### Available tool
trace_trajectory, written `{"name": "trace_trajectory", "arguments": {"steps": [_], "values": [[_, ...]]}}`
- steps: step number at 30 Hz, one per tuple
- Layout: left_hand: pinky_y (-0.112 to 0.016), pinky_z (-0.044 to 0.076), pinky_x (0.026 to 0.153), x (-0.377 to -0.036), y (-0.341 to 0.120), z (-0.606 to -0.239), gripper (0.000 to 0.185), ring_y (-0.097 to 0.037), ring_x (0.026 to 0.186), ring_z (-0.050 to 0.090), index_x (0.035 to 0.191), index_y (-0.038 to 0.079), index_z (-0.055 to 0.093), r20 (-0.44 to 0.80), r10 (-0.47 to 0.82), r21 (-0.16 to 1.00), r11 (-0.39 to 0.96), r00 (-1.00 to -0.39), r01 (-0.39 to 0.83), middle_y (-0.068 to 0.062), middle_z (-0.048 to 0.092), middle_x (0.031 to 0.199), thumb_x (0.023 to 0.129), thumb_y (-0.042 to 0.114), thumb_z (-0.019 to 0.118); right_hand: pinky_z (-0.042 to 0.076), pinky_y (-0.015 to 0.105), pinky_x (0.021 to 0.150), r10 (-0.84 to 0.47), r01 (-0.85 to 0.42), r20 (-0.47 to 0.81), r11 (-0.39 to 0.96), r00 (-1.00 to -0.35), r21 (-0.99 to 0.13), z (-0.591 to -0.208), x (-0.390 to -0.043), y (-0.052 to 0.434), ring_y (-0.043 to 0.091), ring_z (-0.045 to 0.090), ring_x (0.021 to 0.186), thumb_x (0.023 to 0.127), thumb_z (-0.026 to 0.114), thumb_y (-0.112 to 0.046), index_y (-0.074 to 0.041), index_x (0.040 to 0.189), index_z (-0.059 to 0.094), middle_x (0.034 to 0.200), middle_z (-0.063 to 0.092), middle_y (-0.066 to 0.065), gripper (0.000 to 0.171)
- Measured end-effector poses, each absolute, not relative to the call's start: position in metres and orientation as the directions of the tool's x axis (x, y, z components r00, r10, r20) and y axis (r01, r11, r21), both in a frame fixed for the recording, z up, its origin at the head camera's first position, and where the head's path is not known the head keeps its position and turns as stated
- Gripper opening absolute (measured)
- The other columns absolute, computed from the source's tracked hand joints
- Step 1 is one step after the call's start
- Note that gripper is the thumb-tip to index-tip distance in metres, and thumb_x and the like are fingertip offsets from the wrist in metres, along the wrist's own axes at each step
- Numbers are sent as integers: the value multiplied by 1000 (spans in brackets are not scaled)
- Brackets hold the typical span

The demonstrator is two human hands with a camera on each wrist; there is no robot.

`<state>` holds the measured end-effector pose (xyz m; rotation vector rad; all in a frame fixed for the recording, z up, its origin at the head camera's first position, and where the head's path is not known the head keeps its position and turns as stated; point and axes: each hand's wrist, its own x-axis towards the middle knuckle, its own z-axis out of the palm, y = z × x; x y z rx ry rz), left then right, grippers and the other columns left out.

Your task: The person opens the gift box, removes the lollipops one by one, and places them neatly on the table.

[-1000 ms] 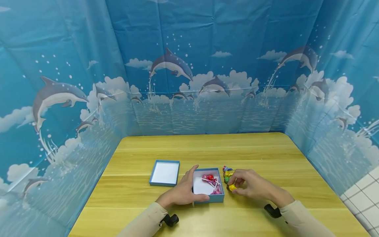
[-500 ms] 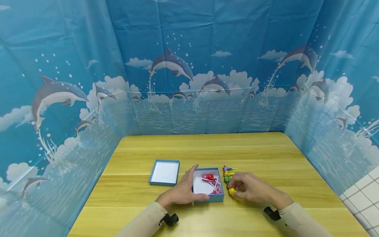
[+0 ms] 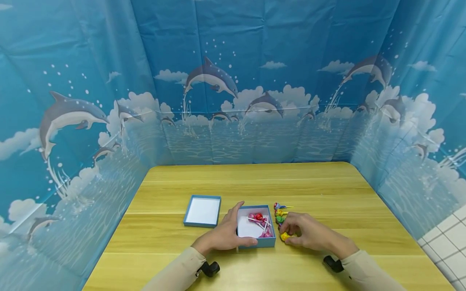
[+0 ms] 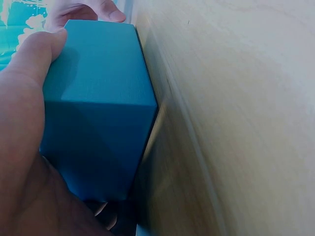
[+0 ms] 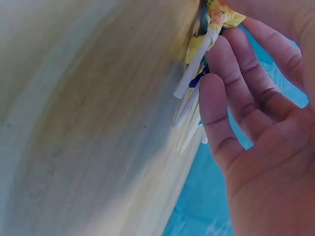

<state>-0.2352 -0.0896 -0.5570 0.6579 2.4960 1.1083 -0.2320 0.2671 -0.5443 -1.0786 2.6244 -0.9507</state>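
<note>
the left hand (image 3: 227,234) grips the open blue box (image 3: 267,242) by its 9 o'clock wall, thumb along the near rim and fingers over the far corner, with pink and red lollipops (image 3: 259,220) lying inside. at the box's 3 o'clock, just beside it on the wooden table (image 3: 327,190), the right hand (image 3: 309,232) pinches a yellow lollipop (image 3: 284,236) at the near end of a small pile of lollipops (image 3: 279,212). the box lid (image 3: 202,211) lies open side up at 9 o'clock of the left hand, a little apart.

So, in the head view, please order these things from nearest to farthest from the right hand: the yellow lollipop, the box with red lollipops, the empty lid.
1. The yellow lollipop: pinched by the right hand, at its fingertips.
2. The box with red lollipops: just left of that hand, held by the left hand.
3. The empty lid: farthest, left of the box.
</note>
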Motion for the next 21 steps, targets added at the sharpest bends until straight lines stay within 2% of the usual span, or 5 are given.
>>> {"name": "trace_trajectory", "arguments": {"steps": [9,21], "values": [[-72,44,132,-235,-90,-556,135,-46,174,37,189,25,3,-118,524,760,595,-843,263,-22,26,191,95,69,89,62,27,84,-670,-584,107,545,-735,-602,-544,-231,265,2,65,97,104,93,-24,-27,117,84,116,75,-10,16],[-72,46,131,-235,-90,-557,134,-47,173,37,189,25,3,-119,520,754,602,-846,264,-23,26,191,95,70,88,60,27,79,-679,-611,149,515,-719,-602,-546,-232,268,4,65,93,104,93,-24,-24,121,85,111,74,-8,19]]}}
